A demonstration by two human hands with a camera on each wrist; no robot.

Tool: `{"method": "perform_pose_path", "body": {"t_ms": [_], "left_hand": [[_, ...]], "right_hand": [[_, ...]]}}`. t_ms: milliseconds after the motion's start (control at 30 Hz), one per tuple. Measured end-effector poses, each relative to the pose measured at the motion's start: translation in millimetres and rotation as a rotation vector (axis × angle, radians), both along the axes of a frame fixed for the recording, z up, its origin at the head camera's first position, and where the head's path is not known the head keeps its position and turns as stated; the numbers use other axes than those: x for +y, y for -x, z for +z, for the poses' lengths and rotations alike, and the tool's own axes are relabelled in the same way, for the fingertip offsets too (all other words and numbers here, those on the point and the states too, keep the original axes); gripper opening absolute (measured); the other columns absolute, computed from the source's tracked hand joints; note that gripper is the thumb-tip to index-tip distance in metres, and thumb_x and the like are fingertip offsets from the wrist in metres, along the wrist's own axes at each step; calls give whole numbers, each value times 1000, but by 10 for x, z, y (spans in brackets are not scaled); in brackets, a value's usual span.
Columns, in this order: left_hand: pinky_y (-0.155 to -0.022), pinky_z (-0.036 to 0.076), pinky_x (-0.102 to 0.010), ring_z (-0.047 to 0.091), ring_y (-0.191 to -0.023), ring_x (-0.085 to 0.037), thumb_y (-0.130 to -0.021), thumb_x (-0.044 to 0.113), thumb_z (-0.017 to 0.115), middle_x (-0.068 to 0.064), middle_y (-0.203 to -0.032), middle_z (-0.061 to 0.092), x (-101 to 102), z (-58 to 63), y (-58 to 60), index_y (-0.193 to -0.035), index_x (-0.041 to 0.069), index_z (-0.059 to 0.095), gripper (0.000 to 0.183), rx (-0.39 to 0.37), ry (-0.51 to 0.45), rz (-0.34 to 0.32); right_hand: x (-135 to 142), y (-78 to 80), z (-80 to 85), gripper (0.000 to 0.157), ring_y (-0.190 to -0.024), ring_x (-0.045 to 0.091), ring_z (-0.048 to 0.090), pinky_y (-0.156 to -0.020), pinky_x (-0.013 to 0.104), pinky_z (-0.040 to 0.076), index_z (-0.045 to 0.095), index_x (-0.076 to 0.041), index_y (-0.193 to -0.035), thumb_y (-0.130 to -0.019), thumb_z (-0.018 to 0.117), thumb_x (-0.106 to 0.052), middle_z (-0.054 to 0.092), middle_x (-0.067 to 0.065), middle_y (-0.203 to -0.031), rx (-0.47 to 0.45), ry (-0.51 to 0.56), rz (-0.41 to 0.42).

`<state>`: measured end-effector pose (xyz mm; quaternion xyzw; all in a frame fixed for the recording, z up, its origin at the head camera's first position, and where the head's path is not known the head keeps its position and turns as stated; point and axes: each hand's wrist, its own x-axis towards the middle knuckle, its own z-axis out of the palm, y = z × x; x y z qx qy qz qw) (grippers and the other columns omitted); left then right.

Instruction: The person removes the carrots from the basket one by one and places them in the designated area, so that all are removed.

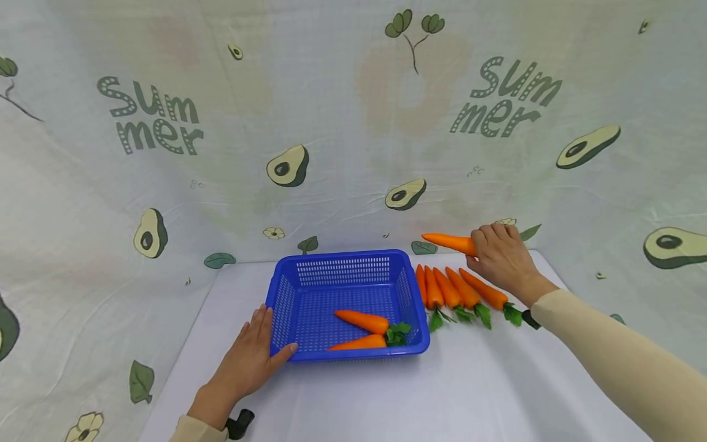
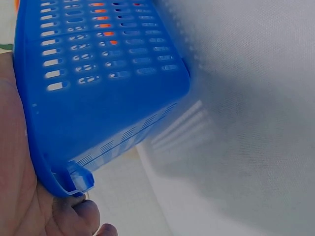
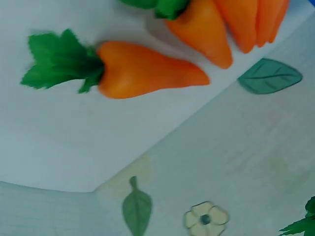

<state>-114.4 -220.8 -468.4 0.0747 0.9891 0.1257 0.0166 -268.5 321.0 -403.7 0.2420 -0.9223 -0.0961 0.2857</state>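
Note:
My right hand (image 1: 499,255) grips a carrot (image 1: 448,242) by its thick end, raised above the far right of the table, its tip pointing left. Green leaves (image 3: 304,221) poke in at the lower right corner of the right wrist view. At the near left corner of a blue plastic basket (image 1: 348,355), my left hand (image 1: 248,353) rests with fingers stretched along the side and thumb on the front rim. Inside lie two carrots, one in the middle (image 1: 361,321) and one partly hidden by the front wall (image 1: 359,342).
Right of the basket, several carrots (image 1: 464,288) lie side by side on the white table (image 1: 442,393), leaves toward me. One carrot (image 3: 147,71) lies slightly apart from the others. A printed cloth (image 1: 342,123) hangs behind the table.

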Motion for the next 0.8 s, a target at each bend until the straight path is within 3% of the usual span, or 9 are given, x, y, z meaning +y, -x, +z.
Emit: {"method": "perform_pose_path", "body": {"t_ms": [233,467,800], "left_hand": [[-128,21,-64,18,-160,-49,-102,68,53,-31,-172,15,-12,7,-12,-163,-11,17,107,-5,-5,0],[-128,21,-64,17,-160,-49,-102,68,52,-31,-172,15,-13,-13,-7,-163,-11,18,106,-4,-10,2],[-128,19,-64,15,-160,-48,-102,69,53,-29,-174,11,-3,-20,-2,-164,-10,16,107,-10,-13,8]], "right_hand": [[245,-24,-121,48,-94,40,49,-82,52,44,51,1,-102,-85,83,-30,53,18,-92,-14,-3,-94],[466,-67,-265,50,-90,42,48,-79,53,43,50,3,-102,-83,83,-28,54,21,-93,-11,20,-116],[715,-211,-548,53,-92,42,47,-81,54,43,50,7,-104,-84,86,-28,55,23,-93,-146,10,-264]]}}
